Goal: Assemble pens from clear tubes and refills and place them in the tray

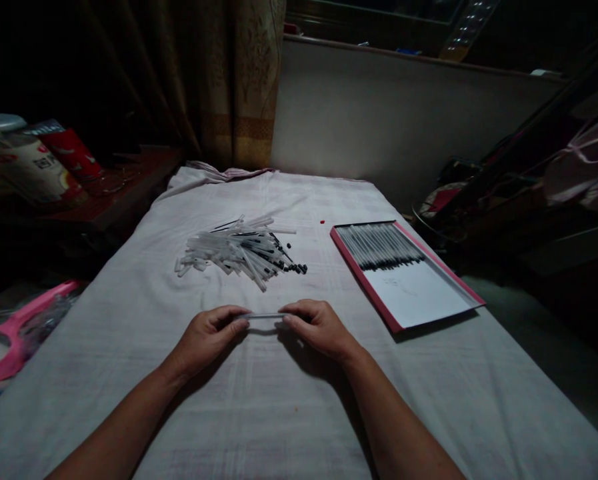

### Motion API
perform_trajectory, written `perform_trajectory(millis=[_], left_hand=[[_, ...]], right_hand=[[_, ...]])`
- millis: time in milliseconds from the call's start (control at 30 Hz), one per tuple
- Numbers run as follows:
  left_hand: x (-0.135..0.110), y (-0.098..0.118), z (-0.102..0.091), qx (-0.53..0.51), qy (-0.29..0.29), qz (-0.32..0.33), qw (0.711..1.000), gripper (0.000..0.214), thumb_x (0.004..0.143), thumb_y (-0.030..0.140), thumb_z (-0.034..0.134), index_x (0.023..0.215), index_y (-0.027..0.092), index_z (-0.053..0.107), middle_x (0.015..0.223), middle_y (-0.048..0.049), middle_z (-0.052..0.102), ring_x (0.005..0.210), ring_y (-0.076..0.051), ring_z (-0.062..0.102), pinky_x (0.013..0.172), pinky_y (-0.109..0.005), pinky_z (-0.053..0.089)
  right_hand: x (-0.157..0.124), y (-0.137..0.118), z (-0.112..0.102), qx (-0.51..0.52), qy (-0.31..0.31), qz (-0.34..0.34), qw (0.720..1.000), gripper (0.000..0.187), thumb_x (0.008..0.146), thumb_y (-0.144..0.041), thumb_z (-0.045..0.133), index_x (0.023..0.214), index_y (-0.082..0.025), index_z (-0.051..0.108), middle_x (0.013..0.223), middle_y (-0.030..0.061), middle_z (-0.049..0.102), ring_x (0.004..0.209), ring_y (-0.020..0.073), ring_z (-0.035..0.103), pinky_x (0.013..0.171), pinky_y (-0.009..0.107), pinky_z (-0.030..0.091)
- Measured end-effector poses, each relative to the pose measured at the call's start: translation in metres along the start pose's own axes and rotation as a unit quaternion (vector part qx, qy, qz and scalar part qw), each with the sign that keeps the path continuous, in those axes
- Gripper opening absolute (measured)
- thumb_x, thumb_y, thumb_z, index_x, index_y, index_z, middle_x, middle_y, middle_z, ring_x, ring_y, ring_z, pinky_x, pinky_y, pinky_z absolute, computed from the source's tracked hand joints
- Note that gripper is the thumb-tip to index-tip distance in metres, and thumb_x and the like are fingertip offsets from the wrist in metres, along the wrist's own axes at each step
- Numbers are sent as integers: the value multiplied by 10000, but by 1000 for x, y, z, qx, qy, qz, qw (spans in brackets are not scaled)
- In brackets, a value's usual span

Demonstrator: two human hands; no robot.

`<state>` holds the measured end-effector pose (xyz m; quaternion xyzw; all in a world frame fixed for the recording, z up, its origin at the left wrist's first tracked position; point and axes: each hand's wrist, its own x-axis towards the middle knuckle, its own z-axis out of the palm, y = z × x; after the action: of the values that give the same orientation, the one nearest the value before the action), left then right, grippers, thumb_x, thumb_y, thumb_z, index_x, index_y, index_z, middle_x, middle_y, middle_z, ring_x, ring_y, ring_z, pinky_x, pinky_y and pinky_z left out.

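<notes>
A slim translucent pen (265, 316) lies level between my two hands, just above the cloth. My left hand (213, 333) pinches its left end between thumb and fingers. At the other end, my right hand (319, 325) grips it the same way, so both tips are covered by fingers. Beyond my hands is a loose pile of clear pen barrels (233, 250), mixed with dark thin parts. Small black caps (296, 269) lie at the pile's right edge. To the right, a shallow pink-edged box (369, 300) holds a row of pens (381, 245) with black tips.
A white cloth (259, 413) covers the surface. One tiny red piece (322, 222) lies near the box. At the left are a pink plastic object (16, 337) and a dark side table (129, 183) with a labelled jar (29, 163). A curtain (253, 80) hangs behind.
</notes>
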<state>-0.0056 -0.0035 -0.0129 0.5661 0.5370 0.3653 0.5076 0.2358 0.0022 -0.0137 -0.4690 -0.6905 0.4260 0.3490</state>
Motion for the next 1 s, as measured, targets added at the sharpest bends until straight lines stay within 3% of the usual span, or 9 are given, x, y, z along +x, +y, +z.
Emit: perform_trajectory(millis=[200, 400, 567, 633, 700, 800, 900, 933, 1000], left_hand=[[-1, 2, -1, -38, -26, -67, 997, 367, 674, 458, 766, 882, 157, 778, 570, -7, 601, 525, -130, 516, 481, -226, 387], [0, 3, -5, 4, -48, -49, 998, 304, 714, 431, 729, 861, 172, 793, 589, -18, 627, 550, -144, 544, 508, -235, 419], [3, -1, -6, 32, -46, -23, 998, 274, 754, 426, 711, 860, 183, 780, 659, -33, 672, 606, -159, 594, 556, -246, 468], [4, -1, -6, 22, -39, -24, 999, 327, 733, 439, 727, 942, 191, 766, 726, -43, 707, 651, -176, 631, 578, -259, 499], [6, 1, -6, -1, -23, -29, 999, 453, 682, 439, 763, 1068, 204, 731, 815, -55, 737, 709, -197, 668, 623, -292, 542], [8, 4, -7, -20, 5, -30, 999, 567, 621, 434, 804, 1136, 227, 688, 917, -67, 747, 742, -200, 690, 663, -319, 573], [10, 4, -7, -34, 36, -42, 998, 587, 630, 517, 792, 1120, 217, 672, 905, -77, 730, 671, -193, 678, 499, -259, 515], [11, 2, -7, -42, 52, -46, 997, 604, 638, 557, 779, 1120, 210, 665, 880, -76, 720, 642, -190, 670, 440, -235, 468], [11, 0, -7, -56, 86, -48, 994, 637, 656, 626, 745, 1119, 198, 652, 808, -57, 694, 560, -167, 630, 366, -204, 382]], right_hand=[[1, 0, 3, -6, -24, -14, 1000, 227, 868, -278, 594, 917, -209, 804, 837, 42, 774, 776, 190, 705, 725, 278, 519], [5, -3, 2, -31, -44, -41, 998, 223, 875, -253, 583, 895, -212, 802, 819, 41, 770, 769, 183, 696, 727, 271, 511], [3, -10, 7, -47, -42, -26, 998, 239, 872, -238, 560, 860, -193, 794, 782, 37, 755, 742, 182, 688, 685, 261, 499], [3, -11, 2, -55, -34, -21, 998, 231, 866, -231, 560, 854, -195, 789, 782, 32, 756, 742, 183, 690, 685, 263, 503], [4, -9, -18, -67, 11, -20, 998, 218, 860, -253, 572, 858, -200, 784, 795, 35, 760, 752, 188, 693, 699, 274, 514], [12, 7, -79, -89, 189, -1, 978, 267, 846, -363, 595, 929, -188, 779, 839, 61, 764, 775, 214, 694, 718, 311, 538], [22, 33, -161, -176, 424, 85, 884, 351, 829, -371, 591, 1019, -142, 777, 948, 113, 766, 875, 258, 701, 782, 351, 540], [24, 43, -187, -216, 476, 123, 843, 357, 820, -346, 589, 1028, -127, 781, 994, 135, 765, 930, 278, 698, 821, 362, 531], [28, 60, -228, -301, 504, 214, 781, 386, 839, -336, 566, 1080, -126, 783, 1051, 156, 761, 983, 309, 692, 833, 374, 516]])
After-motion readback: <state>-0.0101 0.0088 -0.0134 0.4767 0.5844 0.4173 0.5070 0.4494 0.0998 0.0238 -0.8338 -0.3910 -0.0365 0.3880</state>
